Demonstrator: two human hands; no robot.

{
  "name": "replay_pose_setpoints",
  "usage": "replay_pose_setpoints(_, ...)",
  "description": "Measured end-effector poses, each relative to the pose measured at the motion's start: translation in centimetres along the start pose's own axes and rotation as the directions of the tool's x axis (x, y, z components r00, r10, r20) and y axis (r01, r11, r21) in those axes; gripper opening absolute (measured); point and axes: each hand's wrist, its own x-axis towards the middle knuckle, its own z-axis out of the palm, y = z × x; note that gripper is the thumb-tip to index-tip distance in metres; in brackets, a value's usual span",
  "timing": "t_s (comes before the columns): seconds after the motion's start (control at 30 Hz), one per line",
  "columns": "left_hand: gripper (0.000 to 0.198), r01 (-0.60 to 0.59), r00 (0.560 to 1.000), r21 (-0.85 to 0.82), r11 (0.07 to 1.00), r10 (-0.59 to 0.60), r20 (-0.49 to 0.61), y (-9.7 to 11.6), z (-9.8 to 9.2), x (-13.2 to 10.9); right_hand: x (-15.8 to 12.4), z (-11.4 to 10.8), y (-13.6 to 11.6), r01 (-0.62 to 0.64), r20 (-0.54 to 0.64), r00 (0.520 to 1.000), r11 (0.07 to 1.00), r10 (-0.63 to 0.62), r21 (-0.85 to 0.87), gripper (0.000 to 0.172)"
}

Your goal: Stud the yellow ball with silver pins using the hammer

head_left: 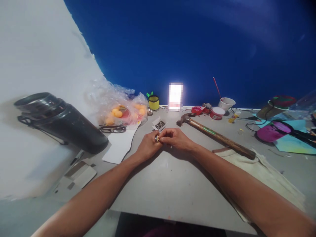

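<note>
My left hand (pixel 148 144) is closed, and a small shiny silver-and-yellow piece (pixel 157 139) shows at its fingers. Blur and size keep me from telling what kind of piece it is. My right hand (pixel 174 138) meets it from the right, thumb and forefinger pinched together against the piece; anything between those fingertips is hidden. Just beyond both hands lies a small open box (pixel 160 124) of little metal bits, perhaps tacks or nails. A claw hammer (pixel 212 131) with a worn wooden handle rests right of my right hand, its head pointing towards the box.
At left lean a dark flask (pixel 64 121), glasses (pixel 112 129), white paper (pixel 120 144) and a plastic bag of orange balls (pixel 117 112). A yellow tin (pixel 154 103) stands behind. At right are a cloth (pixel 261 177), red-labelled jar (pixel 217 113), white cup (pixel 226 103) and pink cup (pixel 273 131).
</note>
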Motion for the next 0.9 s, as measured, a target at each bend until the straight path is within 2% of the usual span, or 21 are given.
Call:
replay_pose_setpoints(0.33,0.019,0.055,0.998,0.052,0.997,-0.057,0.041,0.45,0.04,-0.06,0.08,0.15,0.69,-0.068,-0.033,0.997,0.993,0.072,0.098,0.017)
replay_pose_setpoints(0.57,0.010,0.068,0.996,0.117,0.991,-0.074,0.049,0.68,0.09,-0.06,0.19,-0.13,0.78,-0.002,-0.018,1.000,1.000,0.003,0.019,0.013)
replay_pose_setpoints(0.9,0.014,0.051,0.996,0.103,0.993,-0.058,0.066,0.49,0.07,-0.09,0.08,-0.62,0.78,-0.019,-0.006,1.000,1.000,0.019,0.002,0.013)
